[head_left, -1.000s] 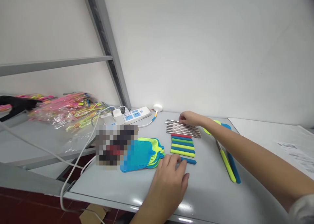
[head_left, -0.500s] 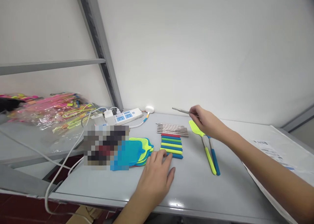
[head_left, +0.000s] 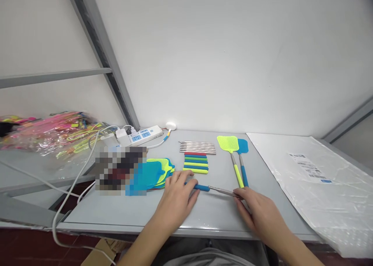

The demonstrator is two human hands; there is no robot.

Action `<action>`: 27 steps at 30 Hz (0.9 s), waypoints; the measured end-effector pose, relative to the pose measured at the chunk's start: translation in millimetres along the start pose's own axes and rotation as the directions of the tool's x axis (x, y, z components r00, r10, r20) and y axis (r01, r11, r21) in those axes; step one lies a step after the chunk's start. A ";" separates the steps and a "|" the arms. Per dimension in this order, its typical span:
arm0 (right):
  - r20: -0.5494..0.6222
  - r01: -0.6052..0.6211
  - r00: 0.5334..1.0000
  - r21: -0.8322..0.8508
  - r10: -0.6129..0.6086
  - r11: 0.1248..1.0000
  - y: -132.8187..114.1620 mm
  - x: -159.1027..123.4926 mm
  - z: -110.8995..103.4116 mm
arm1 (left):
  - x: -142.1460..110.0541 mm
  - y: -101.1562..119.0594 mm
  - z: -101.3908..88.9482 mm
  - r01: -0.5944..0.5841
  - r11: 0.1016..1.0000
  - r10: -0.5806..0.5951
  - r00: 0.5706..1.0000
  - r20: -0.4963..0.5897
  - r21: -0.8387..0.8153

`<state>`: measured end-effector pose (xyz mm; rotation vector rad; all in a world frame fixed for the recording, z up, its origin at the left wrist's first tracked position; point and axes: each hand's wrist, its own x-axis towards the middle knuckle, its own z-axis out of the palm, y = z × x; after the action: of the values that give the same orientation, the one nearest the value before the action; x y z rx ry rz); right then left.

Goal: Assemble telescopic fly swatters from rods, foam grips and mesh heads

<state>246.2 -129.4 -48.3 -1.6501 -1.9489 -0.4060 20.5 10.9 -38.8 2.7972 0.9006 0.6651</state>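
We are holding a thin steel rod (head_left: 224, 191) with a blue foam sleeve (head_left: 201, 187) on one end, keeping it level between both hands, low over the grey metal table (head_left: 116, 224). We cannot tell whether it is touching the surface. Our left hand (head_left: 176, 199) is closing around the sleeve in a narrow grip, while our right hand (head_left: 260, 215) is pinching the bare steel end.

Just beyond, a row of coloured foam sleeves (head_left: 196, 163) is lying below a bed of loose steel rods (head_left: 197, 147). Two mesh fly swatters, one lime (head_left: 227, 143) and one blue (head_left: 242, 145), are lying beside them, and a pile of blue and lime swatter heads (head_left: 154, 174) is resting near our left hand.

We are noting two risks: a weak pinch could let the smooth steel slip, and a swinging rod could scatter the neatly lined sleeves or knock the swatters.
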 end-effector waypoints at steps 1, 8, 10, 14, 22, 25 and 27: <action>-0.039 0.001 0.999 0.017 0.000 1.000 3.2 -2.5 1.1 | 0.5 0.4 -1.0 -0.011 1.000 0.011 1.000 0.020 -0.015; -0.179 -0.011 0.982 0.243 0.056 0.970 9.0 -4.6 -1.9 | -4.6 0.2 -1.3 -0.166 0.982 0.167 0.986 0.006 -0.094; -0.214 -0.003 0.974 0.295 0.069 0.956 8.9 -6.5 -3.5 | -5.9 -1.2 -1.4 -0.204 0.972 0.197 0.978 -0.068 -0.121; -0.277 -0.140 0.925 0.386 0.260 0.912 10.5 -11.2 -5.3 | -6.1 -3.4 -4.9 -0.266 0.922 0.182 0.939 -0.290 -0.281; -0.331 -0.296 0.755 0.598 0.565 0.745 18.1 -18.7 -2.0 | -9.6 -3.8 -9.5 -0.326 0.897 0.105 0.814 -0.572 -0.298; -0.358 -0.156 0.795 0.658 0.489 0.737 19.3 -15.7 -1.6 | -10.8 -3.9 -12.1 -0.321 0.896 0.084 0.801 -0.593 -0.307; -0.402 -0.087 0.798 0.660 0.449 0.746 19.0 -12.6 -2.8 | -11.5 -4.0 -14.3 -0.319 0.883 0.068 0.813 -0.579 -0.345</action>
<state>266.5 -137.3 -55.6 -1.1842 -1.1853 -0.0702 3.7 7.3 -31.3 2.3292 0.4300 1.5563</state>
